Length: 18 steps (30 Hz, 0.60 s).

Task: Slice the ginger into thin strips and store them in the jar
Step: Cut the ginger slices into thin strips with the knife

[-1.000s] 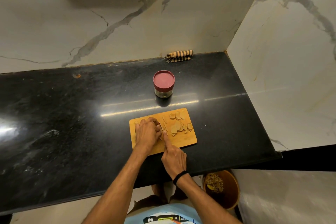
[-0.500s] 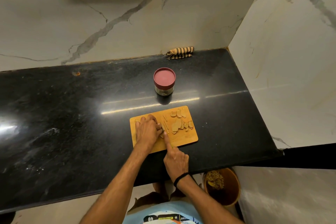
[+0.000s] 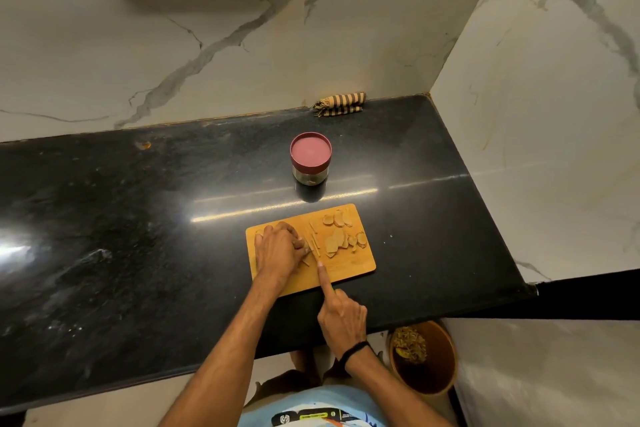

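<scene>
**A:** What's changed at the fingers?

**B:** Little. The left hand (image 3: 278, 250) keeps its fingers (image 3: 298, 243) curled and bunched, pinning a piece of ginger (image 3: 304, 246) to the board (image 3: 346, 270). The right hand (image 3: 342, 317) has drawn back a touch toward the body since a second ago. Its forefinger lies straight along the spine and the other fingers are wrapped round the handle of what I take for a knife (image 3: 317, 253), edge-on and hard to make out.

**A:** So a cut just finished?

**B:** That's my reading: one pull stroke done beside the left fingertips. A few strips (image 3: 311, 227) lie just past them.

**A:** And the rest of the ginger?

**B:** Uncut slices (image 3: 337, 240) sit to the right of the fingers, in two small heaps that have not moved.

**A:** The jar?

**B:** The jar (image 3: 310, 156) stands beyond the fingers, off the board on the tabletop (image 3: 138, 218), red lid on. I'd say slicing is under halfway and storing hasn't begun.
</scene>
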### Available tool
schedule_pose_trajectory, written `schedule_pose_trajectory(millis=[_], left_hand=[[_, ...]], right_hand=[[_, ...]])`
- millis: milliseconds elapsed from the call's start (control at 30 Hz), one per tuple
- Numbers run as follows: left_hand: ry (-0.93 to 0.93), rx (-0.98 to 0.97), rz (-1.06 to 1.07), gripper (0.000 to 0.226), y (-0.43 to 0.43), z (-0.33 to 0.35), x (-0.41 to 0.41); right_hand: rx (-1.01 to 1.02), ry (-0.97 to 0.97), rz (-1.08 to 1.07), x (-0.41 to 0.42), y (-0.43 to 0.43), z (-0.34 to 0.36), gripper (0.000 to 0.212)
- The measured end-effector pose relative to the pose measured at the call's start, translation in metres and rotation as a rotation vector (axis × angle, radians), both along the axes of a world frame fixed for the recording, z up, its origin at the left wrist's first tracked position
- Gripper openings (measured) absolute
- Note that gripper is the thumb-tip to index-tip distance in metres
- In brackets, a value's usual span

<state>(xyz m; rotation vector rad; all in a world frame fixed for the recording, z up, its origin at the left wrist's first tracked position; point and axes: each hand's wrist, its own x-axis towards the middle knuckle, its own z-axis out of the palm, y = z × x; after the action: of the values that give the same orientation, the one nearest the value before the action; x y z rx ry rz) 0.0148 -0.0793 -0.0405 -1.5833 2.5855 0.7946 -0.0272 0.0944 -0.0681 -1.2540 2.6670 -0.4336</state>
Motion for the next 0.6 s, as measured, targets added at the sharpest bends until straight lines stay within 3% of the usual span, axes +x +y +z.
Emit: schedule_pose_trajectory(millis=[600], left_hand=[[0.028, 0.009, 0.027, 0.021, 0.004, 0.002, 0.002]], right_hand=[[-0.087, -0.151, 0.021, -0.004, -0.008, -0.003, 0.086]])
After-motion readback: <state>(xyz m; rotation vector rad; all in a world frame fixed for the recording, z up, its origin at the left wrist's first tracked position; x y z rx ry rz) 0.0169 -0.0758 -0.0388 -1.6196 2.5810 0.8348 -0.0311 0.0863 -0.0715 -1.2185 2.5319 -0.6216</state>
